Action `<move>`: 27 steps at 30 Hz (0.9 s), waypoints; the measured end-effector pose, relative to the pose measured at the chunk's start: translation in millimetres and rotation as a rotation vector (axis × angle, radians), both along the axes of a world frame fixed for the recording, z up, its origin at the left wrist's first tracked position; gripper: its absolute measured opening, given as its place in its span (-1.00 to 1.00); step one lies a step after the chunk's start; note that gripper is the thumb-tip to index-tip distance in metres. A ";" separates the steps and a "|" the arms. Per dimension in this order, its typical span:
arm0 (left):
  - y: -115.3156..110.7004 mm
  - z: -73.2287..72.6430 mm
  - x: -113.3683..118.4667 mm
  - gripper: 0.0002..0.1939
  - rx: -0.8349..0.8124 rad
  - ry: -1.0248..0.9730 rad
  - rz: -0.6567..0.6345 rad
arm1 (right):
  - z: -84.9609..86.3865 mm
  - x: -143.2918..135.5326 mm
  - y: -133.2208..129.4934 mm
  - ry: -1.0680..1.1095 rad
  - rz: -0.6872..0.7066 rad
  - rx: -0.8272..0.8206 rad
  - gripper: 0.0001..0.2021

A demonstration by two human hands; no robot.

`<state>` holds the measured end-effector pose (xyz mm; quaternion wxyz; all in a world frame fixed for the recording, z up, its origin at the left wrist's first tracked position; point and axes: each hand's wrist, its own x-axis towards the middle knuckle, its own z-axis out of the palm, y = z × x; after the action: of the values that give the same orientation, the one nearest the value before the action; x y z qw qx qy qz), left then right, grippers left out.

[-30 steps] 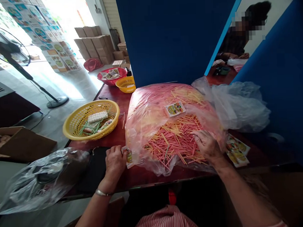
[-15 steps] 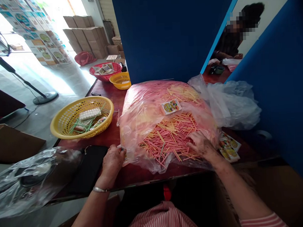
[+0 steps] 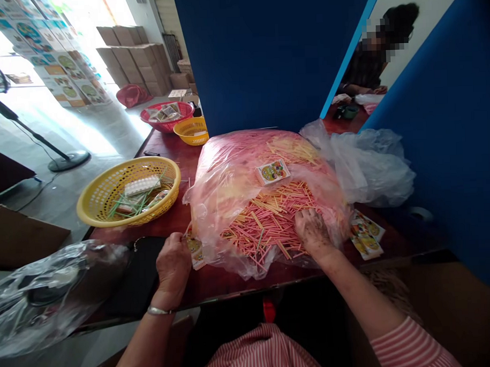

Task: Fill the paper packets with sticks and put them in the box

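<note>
A large clear plastic bag (image 3: pixel 224 179) lies open on the table, full of thin pink and yellow sticks (image 3: pixel 266 215). My right hand (image 3: pixel 312 232) is down among the sticks at the bag's right side, its fingers curled into them and the fingertips hidden. At the bag's left edge my left hand (image 3: pixel 174 263) is closed, its fingers against a colourful printed packet (image 3: pixel 196 252) that is partly covered by the plastic. Another printed packet (image 3: pixel 272 172) rests on top of the bag.
To the left stands a yellow basket (image 3: pixel 85 210) with packets and green sticks inside. A black pouch (image 3: pixel 138 278) and a clear plastic bag (image 3: pixel 72 286) lie near the front. More printed packets (image 3: pixel 366 235) sit at right. A person (image 3: pixel 361 67) works behind the blue partition (image 3: pixel 264 54).
My right hand has shifted left and curled its fingers deeper into the sticks. My left hand has drawn slightly left, and more of the packet beside it shows. The view has turned slightly.
</note>
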<state>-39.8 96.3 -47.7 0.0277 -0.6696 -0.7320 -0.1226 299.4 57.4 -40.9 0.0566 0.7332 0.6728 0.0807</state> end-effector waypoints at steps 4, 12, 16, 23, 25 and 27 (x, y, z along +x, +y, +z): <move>-2.0 10.2 -9.3 -0.76 0.338 -0.136 0.037 | -6.6 -1.1 -5.1 -0.014 -0.024 0.070 -0.80; -19.8 64.8 18.0 -0.83 0.599 -0.713 -0.107 | -10.2 -5.3 -5.2 -0.028 0.005 0.105 -0.80; -38.1 69.3 73.3 -0.76 -0.044 -1.379 -0.114 | -10.3 -4.9 -1.8 0.100 0.010 0.122 -0.76; -57.9 46.9 127.0 -0.73 -0.797 -1.872 -0.063 | -17.8 12.5 5.0 0.368 -0.010 0.226 -0.76; -57.2 43.1 131.1 -0.73 -0.867 -1.955 -0.076 | -21.4 19.1 6.6 0.473 -0.025 0.278 -0.76; -55.2 41.8 134.3 -0.74 -0.873 -1.990 -0.076 | -24.4 23.3 7.2 0.591 -0.026 0.331 -0.76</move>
<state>94.5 41.1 -5.9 -0.8222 -0.2444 -0.3856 -0.3401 322.7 64.6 -65.3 -0.2597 0.7325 0.6287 -0.0279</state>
